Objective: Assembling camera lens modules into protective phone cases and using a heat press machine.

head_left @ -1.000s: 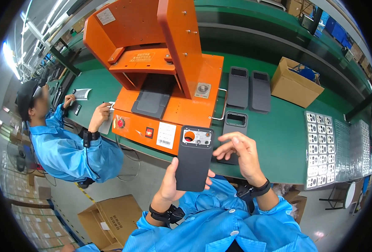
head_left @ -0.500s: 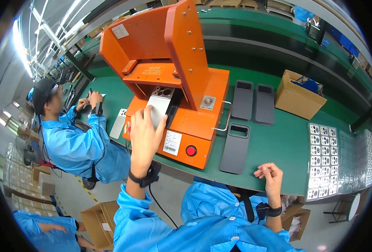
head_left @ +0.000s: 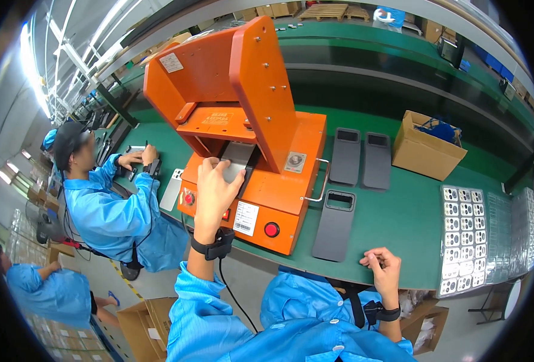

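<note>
My left hand (head_left: 216, 192) has its thumb and fingers closed about the near part of a silvery-white phone back panel (head_left: 238, 154). This panel lies in the slot of an orange press machine (head_left: 273, 202), its far end out of sight under the press. Over the table's front edge my right hand (head_left: 384, 269) hovers with fingers loosely curled in and nothing visible in them. Closest to it is a dark grey phone-shaped plate (head_left: 333, 232) with a rectangular cutout. Two similar grey plates, a left one (head_left: 345, 158) and a right one (head_left: 376, 161), lie behind.
Another white phone back panel (head_left: 171, 190) lies left of the machine. A cardboard box (head_left: 427, 148) with blue stuff inside stands at the back right. Clear trays (head_left: 463, 238) of camera-ring parts lie at far right. A co-worker (head_left: 110, 193) in blue works at the left.
The panel under my left hand has gone deeper into the machine, and its camera holes no longer show. My right hand has hardly moved. My view has shifted slightly.
</note>
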Available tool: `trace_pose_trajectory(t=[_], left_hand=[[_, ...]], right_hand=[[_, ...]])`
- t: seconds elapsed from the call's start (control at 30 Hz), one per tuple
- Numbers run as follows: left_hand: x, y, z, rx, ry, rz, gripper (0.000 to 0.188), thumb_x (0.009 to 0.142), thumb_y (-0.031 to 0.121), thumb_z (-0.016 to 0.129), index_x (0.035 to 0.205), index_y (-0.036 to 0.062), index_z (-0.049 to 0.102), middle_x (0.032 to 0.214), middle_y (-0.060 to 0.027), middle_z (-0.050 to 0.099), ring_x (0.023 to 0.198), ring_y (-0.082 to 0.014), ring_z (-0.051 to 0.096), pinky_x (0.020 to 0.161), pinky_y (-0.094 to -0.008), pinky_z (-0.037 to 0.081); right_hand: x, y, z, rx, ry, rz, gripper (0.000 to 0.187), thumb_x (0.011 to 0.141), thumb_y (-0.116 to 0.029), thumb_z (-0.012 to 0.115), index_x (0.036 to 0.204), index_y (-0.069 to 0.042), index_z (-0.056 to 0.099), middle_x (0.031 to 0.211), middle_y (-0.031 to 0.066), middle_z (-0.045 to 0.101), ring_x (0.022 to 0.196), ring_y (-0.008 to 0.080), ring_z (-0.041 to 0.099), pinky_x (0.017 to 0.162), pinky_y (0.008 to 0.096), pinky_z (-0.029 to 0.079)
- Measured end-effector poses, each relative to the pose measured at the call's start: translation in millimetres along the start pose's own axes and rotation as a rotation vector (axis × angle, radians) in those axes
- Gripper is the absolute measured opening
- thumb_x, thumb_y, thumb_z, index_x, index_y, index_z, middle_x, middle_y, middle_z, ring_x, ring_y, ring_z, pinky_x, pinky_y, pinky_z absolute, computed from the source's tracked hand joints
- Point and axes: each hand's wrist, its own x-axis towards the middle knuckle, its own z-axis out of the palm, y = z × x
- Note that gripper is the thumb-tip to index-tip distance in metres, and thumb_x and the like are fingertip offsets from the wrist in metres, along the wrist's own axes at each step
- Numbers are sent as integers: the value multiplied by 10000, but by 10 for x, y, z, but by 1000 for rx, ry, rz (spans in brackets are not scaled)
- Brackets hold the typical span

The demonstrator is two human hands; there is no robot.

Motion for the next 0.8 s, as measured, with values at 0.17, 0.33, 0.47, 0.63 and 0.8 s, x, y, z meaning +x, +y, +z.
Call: trace_pose_trajectory(t=[0.17, 0.33, 0.47, 0.63, 0.8], left_hand=[[-172, -6, -34, 20, 31, -27, 376, 843, 259, 710, 1023, -69, 684, 1128, -214, 614, 1092, -369, 574, 939, -409, 463], [-694, -70, -50, -5, 115, 61, 435, 895, 202, 647, 1246, -42, 569, 1364, -223, 502, 1283, -397, 461, 1073, -434, 365], [-1016, -333, -125, -178, 219, -106, 390, 912, 159, 607, 1260, -13, 562, 1392, -234, 463, 1330, -402, 401, 1097, -460, 322], [-979, -960, -46, -111, 242, -147, 681, 797, 192, 740, 1390, 50, 438, 1478, -238, 338, 1365, -426, 332, 1118, -472, 289], [-1101, -1257, -8, -246, 367, -81, 641, 783, 153, 757, 1356, 66, 482, 1499, -204, 309, 1364, -377, 350, 1113, -455, 313]], right_hand=[[45, -1, 70, 18, -42, -12, 91, 901, -49, 632, 893, 38, 654, 765, 109, 717, 713, 152, 695, 679, 267, 545], [84, -356, 358, 64, -197, -23, 81, 892, -33, 634, 907, 39, 666, 778, 107, 717, 733, 157, 701, 699, 268, 551], [146, -792, 751, -124, -367, -380, 143, 816, -52, 710, 956, -25, 699, 948, 112, 698, 927, 221, 690, 777, 298, 553], [294, -964, 1279, -591, -347, -842, 568, 752, -187, 766, 1290, -124, 594, 1252, 139, 577, 1200, 317, 547, 1048, 422, 426], [274, -647, 1501, -558, -261, -911, 627, 803, -133, 674, 1402, -177, 493, 1318, 160, 547, 1261, 289, 513, 1094, 446, 381]])
